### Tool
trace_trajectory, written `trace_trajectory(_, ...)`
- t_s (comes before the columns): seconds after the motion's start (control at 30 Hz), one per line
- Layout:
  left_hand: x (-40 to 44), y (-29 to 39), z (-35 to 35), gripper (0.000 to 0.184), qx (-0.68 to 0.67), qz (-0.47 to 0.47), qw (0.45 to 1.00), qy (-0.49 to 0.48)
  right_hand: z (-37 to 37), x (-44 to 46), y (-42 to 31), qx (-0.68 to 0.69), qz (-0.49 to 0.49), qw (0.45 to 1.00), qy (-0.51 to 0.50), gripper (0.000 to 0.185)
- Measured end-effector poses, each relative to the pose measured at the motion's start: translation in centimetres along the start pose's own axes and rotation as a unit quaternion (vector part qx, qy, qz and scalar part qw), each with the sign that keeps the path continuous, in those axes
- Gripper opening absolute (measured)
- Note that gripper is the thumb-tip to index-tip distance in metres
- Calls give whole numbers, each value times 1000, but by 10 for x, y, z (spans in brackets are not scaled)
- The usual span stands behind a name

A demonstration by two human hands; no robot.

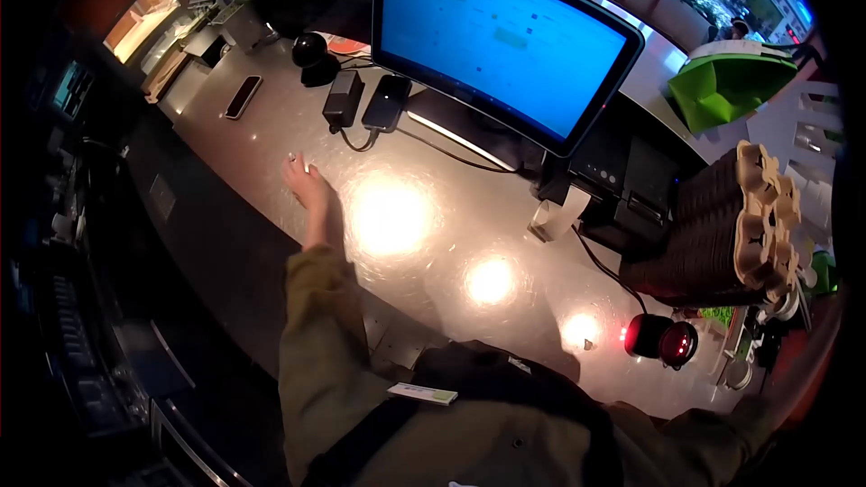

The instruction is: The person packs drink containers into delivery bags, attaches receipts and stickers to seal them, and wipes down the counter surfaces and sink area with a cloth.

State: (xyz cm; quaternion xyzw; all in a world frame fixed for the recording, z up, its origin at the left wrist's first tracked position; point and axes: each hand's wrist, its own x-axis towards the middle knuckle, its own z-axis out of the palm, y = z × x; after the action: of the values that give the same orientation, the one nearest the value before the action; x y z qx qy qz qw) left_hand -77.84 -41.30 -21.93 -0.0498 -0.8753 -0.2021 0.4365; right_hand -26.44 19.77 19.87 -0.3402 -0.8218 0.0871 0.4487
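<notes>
My left hand (pixel 307 183) is low over the metal counter (pixel 271 140), its fingers a little bent and apart, holding nothing. The nearest thing to its upper left is a phone (pixel 244 97) lying flat. To the upper right of the hand are a small black box (pixel 343 99) and a dark phone (pixel 387 104) with a cable. A lit blue monitor (pixel 505 41) stands behind them. At the lower right a dark sleeve (pixel 722 428) reaches out, but my right hand cannot be made out.
A black printer (pixel 622 180) with a paper strip (pixel 570 207) stands right of the monitor. Beyond it rise stacked cup carriers (pixel 722 225). A scanner with red lights (pixel 661 340) sits near the counter's front right. A green bag (pixel 722 86) is at the upper right.
</notes>
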Motion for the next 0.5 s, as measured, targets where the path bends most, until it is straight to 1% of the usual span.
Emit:
trace_trajectory(0.03,12,-19,10,24,-134,-118,981,-71,-9,-30,-5,11,-4,1000,12,39)
trace_trajectory(0.07,25,-38,22,23,-245,-250,930,-111,-28,-57,-5,16,1,999,29,37)
trace_trajectory(0.1,37,-46,36,23,-242,-247,926,-151,-33,-85,-15,29,9,999,42,35)
trace_trajectory(0.17,50,-64,47,22,-187,-162,944,-217,-55,-128,-24,35,22,996,74,32)
trace_trajectory(0.2,56,-63,62,22,-179,-133,943,-247,-69,-155,-36,-239,-56,965,92,25)
trace_trajectory(0.23,65,-55,75,22,-168,-110,942,-269,-67,-175,-48,-225,-15,971,82,22)
trace_trajectory(0.27,74,-42,87,22,-151,-95,942,-285,-75,-196,-36,-154,38,983,95,21)
trace_trajectory(0.3,78,-33,92,21,-130,-90,941,-298,-89,-217,-31,-162,97,977,97,18)
trace_trajectory(0.33,82,-22,97,21,-113,-83,940,-312,-101,-241,-22,-132,93,976,149,16)
trace_trajectory(0.37,84,-14,96,21,-99,-82,940,-317,-116,-265,-7,-93,117,971,186,15)
trace_trajectory(0.4,84,-5,95,21,-86,-74,940,-321,-129,-287,0,-96,159,959,215,15)
trace_trajectory(0.47,82,2,90,20,-60,-74,941,-325,-136,-324,39,-136,237,931,243,15)
trace_trajectory(0.5,83,4,87,20,-53,-75,941,-325,-141,-348,51,-151,261,921,247,15)
